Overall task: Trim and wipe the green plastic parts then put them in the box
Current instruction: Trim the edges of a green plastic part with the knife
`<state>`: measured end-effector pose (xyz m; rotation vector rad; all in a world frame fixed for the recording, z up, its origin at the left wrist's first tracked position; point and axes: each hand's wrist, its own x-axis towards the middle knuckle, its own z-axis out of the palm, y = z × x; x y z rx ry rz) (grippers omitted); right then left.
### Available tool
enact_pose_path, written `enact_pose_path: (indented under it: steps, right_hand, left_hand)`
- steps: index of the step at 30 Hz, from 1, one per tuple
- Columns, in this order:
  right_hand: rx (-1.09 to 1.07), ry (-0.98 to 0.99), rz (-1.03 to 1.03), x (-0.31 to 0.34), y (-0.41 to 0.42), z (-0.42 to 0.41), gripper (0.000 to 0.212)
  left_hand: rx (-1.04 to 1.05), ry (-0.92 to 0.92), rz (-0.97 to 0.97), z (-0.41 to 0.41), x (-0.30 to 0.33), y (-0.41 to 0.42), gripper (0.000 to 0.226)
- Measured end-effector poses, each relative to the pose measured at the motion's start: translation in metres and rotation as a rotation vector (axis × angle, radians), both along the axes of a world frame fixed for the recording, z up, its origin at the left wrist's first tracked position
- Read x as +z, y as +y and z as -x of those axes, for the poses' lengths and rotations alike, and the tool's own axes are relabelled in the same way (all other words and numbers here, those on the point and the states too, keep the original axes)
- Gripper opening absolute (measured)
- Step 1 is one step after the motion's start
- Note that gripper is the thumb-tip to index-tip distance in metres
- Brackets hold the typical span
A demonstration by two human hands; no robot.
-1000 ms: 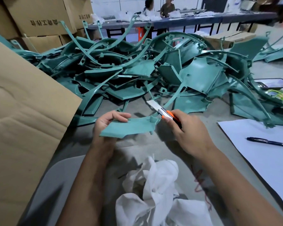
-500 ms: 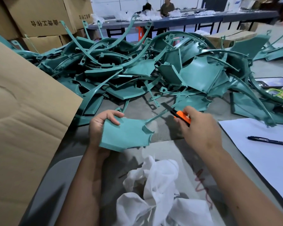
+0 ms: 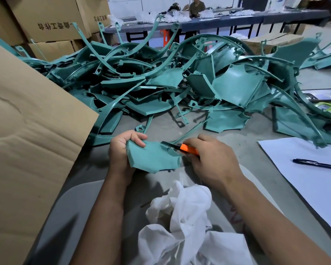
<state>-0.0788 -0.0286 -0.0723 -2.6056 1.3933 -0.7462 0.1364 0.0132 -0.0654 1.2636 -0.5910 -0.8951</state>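
My left hand [image 3: 122, 150] grips the left edge of a green plastic part [image 3: 153, 157], a curved panel with a thin strip running up to the right. My right hand [image 3: 212, 159] holds an orange utility knife [image 3: 187, 149], whose dark blade lies against the panel's upper right corner. A big heap of green plastic parts [image 3: 180, 88] covers the table behind my hands. The open flap of a cardboard box [image 3: 31, 142] fills the left side. A crumpled white cloth [image 3: 189, 226] lies in front of me.
A white paper sheet [image 3: 310, 180] with a black pen [image 3: 317, 164] lies at the right. A phone [image 3: 321, 94] sits beyond it among the parts. Stacked cartons [image 3: 46, 22] stand at the back left. A person sits at a far table [image 3: 227, 18].
My left hand tilted the panel from flat to facing me. My right hand drew the knife away to the right, then brought the blade back onto the panel's upper right corner.
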Motion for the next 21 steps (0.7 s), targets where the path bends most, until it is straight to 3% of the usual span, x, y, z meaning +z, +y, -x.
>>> enact_pose_path:
  steps: [3, 7, 10, 21]
  right_hand:
    - [-0.010, -0.021, 0.005, 0.001, -0.003, 0.001, 0.025]
    - [0.014, -0.080, -0.030, 0.000, -0.004, 0.003, 0.022]
    - [-0.003, -0.079, -0.007, -0.001, -0.005, 0.003, 0.022]
    - [-0.230, -0.022, 0.008, -0.001, -0.015, 0.010, 0.015]
  left_hand:
    - [-0.002, 0.082, -0.066, -0.002, 0.001, 0.000, 0.017]
    - [0.000, 0.112, -0.077, -0.004, 0.003, 0.001, 0.030]
    - [0.001, 0.119, -0.085, -0.003, 0.004, 0.001, 0.024]
    - [-0.047, 0.006, -0.020, -0.004, 0.008, 0.007, 0.021]
